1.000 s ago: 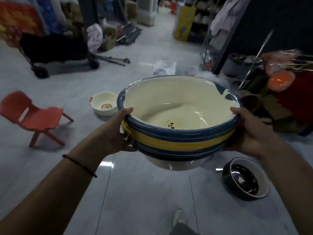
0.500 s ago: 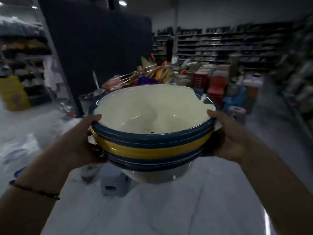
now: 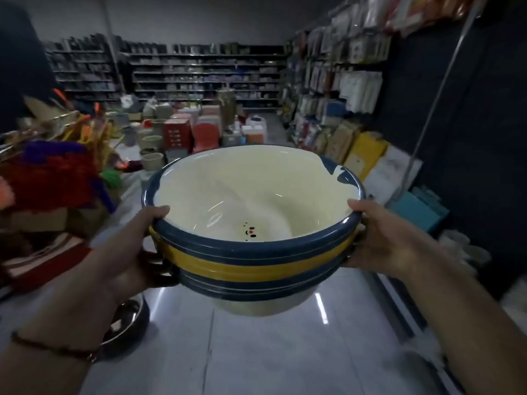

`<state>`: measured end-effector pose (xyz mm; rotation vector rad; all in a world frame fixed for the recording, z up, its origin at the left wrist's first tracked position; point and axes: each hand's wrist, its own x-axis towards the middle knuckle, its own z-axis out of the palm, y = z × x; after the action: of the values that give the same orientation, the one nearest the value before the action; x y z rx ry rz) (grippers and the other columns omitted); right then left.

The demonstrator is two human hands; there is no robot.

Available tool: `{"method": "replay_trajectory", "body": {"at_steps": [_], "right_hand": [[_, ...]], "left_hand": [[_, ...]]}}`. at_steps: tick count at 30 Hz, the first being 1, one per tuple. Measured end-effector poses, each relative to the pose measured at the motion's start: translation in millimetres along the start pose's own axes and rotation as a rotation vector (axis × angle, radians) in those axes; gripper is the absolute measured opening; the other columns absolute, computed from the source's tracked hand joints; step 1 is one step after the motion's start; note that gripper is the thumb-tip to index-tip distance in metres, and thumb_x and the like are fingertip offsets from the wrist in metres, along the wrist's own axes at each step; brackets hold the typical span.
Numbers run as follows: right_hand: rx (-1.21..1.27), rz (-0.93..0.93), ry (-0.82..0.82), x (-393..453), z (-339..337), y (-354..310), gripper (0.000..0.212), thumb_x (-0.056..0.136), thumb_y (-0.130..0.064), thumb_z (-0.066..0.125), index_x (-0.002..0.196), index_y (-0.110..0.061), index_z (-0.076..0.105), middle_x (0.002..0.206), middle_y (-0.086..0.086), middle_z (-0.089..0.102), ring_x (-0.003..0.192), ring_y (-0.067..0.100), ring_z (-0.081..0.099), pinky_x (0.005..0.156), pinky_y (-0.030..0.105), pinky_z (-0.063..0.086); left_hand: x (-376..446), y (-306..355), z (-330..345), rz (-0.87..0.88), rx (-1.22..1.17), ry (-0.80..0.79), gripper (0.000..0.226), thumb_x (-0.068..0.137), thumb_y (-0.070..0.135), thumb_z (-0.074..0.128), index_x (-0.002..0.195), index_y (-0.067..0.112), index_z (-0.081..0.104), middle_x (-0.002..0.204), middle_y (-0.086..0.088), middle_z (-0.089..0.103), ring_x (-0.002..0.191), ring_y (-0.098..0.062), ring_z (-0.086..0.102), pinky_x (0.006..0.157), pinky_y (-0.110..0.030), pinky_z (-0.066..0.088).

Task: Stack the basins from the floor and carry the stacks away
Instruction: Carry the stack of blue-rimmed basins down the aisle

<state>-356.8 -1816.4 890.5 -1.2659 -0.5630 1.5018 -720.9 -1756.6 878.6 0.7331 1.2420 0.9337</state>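
The stack of basins (image 3: pixel 253 252) is held above the floor (image 3: pixel 256 352), its rims gripped by the left hand (image 3: pixel 134 252) and right hand (image 3: pixel 382 238). A slip could be caused by the nested rims shifting, or a stumble by the dark basin (image 3: pixel 125 323) lying near left.

Stack of basins (image 3: pixel 256 260) between left hand (image 3: pixel 134 252) and right hand (image 3: pixel 382 240), above tiled floor (image 3: pixel 271 352).
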Motion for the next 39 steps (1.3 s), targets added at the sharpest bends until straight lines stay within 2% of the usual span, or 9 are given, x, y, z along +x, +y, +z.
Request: {"method": "replay_trajectory", "body": {"at_steps": [3,7,12,16,19,24,29,35,39], "right_hand": [[0.008,0.007,0.032,-4.2,-37.1,-18.1,0.051,0.082,-0.036,0.071,0.127,-0.018,0.053,0.127,0.02,0.059,0.113,0.041,0.06,0.078,0.055,0.057],[-0.019,0.03,0.06,-2.8,-77.4,-33.2,0.066,0.079,-0.043,0.069,0.136,-0.014,0.051,0.123,0.019,0.063,0.111,0.038,0.064,0.086,0.056,0.055],[-0.009,0.019,0.17,9.4,-100.6,-42.9,0.075,0.069,-0.04,0.075,0.135,-0.012,0.05,0.12,0.02,0.065,0.106,0.039,0.066,0.079,0.055,0.057],[-0.005,0.029,0.287,32.0,-109.2,-48.9,0.059,0.079,-0.036,0.071,0.13,-0.014,0.051,0.093,0.016,0.066,0.097,0.036,0.064,0.086,0.059,0.052],[-0.003,0.054,0.327,56.5,-103.1,-55.8,0.051,0.082,-0.034,0.068,0.126,-0.014,0.053,0.102,0.018,0.062,0.098,0.038,0.063,0.077,0.057,0.053],[0.014,0.063,0.37,123.2,-75.5,-70.4,0.067,0.061,-0.03,0.076,0.121,-0.017,0.051,0.105,0.017,0.058,0.099,0.039,0.061,0.079,0.062,0.053],[0.033,0.146,0.347,205.2,-39.0,-85.9,0.071,0.065,-0.03,0.075,0.13,-0.013,0.052,0.115,0.017,0.061,0.104,0.037,0.062,0.07,0.054,0.057],[0.148,0.179,0.387,297.5,-17.5,-84.7,0.064,0.061,-0.027,0.075,0.12,-0.016,0.055,0.096,0.011,0.048,0.097,0.029,0.047,0.099,0.049,0.044],[0.159,0.2,0.446,330.2,-18.6,-88.3,0.056,0.08,-0.026,0.067,0.132,-0.012,0.053,0.119,0.017,0.054,0.113,0.034,0.056,0.09,0.053,0.05]], "left_hand": [[21.5,4.9,44.6,-0.032,0.032,-0.037,0.065,0.075,0.05,0.072,0.129,0.018,0.057,0.122,-0.026,0.052,0.095,-0.044,0.061,0.073,-0.054,0.057],[50.0,6.9,91.6,-0.103,0.064,-0.091,0.064,0.076,0.048,0.07,0.129,0.016,0.055,0.123,-0.025,0.052,0.1,-0.044,0.059,0.076,-0.058,0.056],[84.5,4.1,134.9,-0.172,0.11,-0.135,0.063,0.079,0.048,0.068,0.13,0.014,0.053,0.116,-0.028,0.053,0.096,-0.043,0.059,0.075,-0.053,0.054],[115.6,5.8,154.1,-0.207,0.108,-0.173,0.063,0.078,0.048,0.07,0.127,0.013,0.054,0.122,-0.025,0.052,0.107,-0.042,0.057,0.086,-0.057,0.052],[144.6,14.3,158.6,-0.229,0.088,-0.2,0.061,0.075,0.047,0.074,0.124,0.015,0.055,0.134,-0.026,0.048,0.116,-0.042,0.054,0.085,-0.06,0.052],[211.9,32.5,149.5,-0.285,0.069,-0.219,0.06,0.077,0.046,0.073,0.124,0.014,0.054,0.127,-0.028,0.051,0.111,-0.044,0.056,0.075,-0.054,0.056],[296.5,61.7,127.9,-0.324,0.064,-0.185,0.068,0.075,0.045,0.075,0.133,0.018,0.049,0.127,-0.027,0.051,0.11,-0.045,0.058,0.076,-0.056,0.056],[388.0,93.7,115.5,-0.299,0.115,-0.145,0.07,0.078,0.045,0.071,0.139,0.024,0.046,0.133,-0.028,0.05,0.105,-0.041,0.059,0.077,-0.054,0.056],[422.6,105.0,122.7,-0.286,0.164,-0.189,0.079,0.068,0.045,0.074,0.14,0.028,0.046,0.127,-0.027,0.053,0.104,-0.043,0.06,0.07,-0.053,0.058]]}}
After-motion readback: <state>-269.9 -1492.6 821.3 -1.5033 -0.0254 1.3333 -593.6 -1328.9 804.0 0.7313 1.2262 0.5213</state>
